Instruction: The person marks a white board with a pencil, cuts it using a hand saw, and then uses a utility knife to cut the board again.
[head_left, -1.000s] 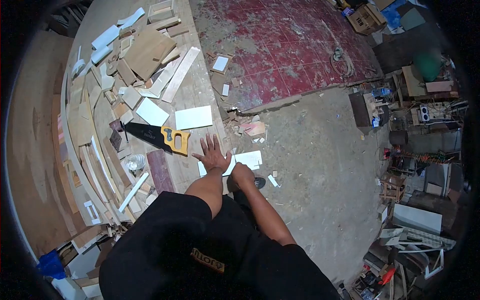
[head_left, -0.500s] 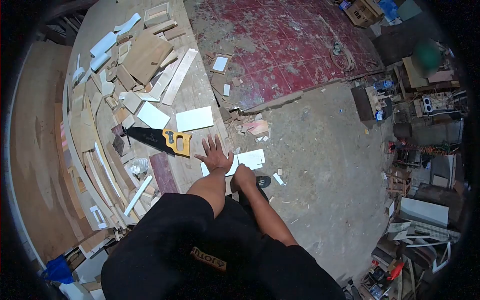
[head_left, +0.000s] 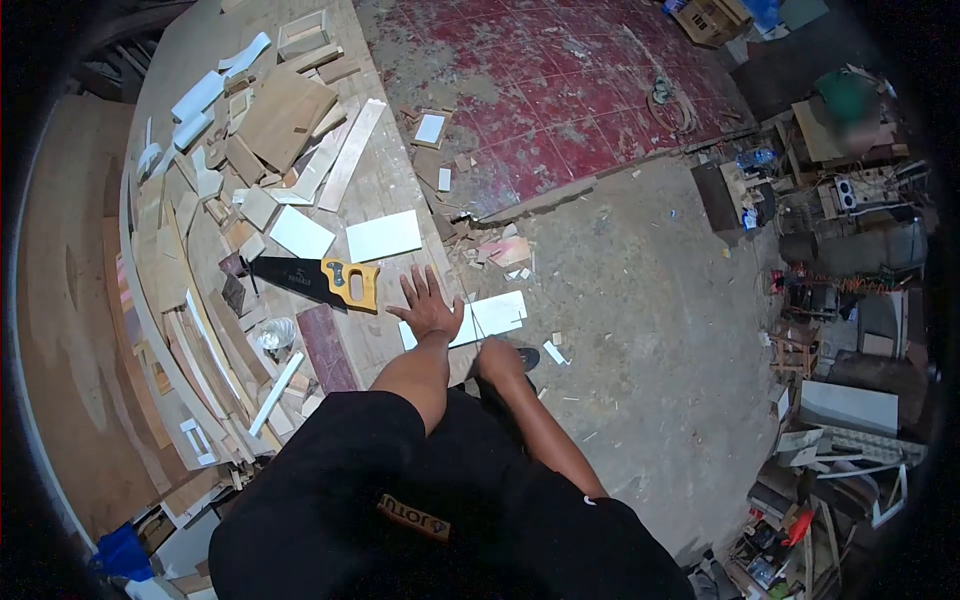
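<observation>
Flat and spread, the left hand presses its palm on a long white board, fingers fanned apart and reaching past its edge. That smooth, rectangular board lies across the near right edge of the desk, its far end jutting over the side with a small notch cut in it. The right hand is curled into a fist just beside the board, closed on a slender tool too fine to identify.

Ahead of the left hand lies a handsaw, its black blade tapering to the left and its moulded handle bright yellow. Beyond it sit a white rectangular panel and a squarer white panel; a dull maroon strip lies nearer, beside a clear, shiny bowl-like vessel.

The desk is pale, scuffed wood, heaped with offcuts and a broad brown wooden panel. Past its edge spread gritty grey concrete and worn red tiles, with a cardboard box in the far corner.
</observation>
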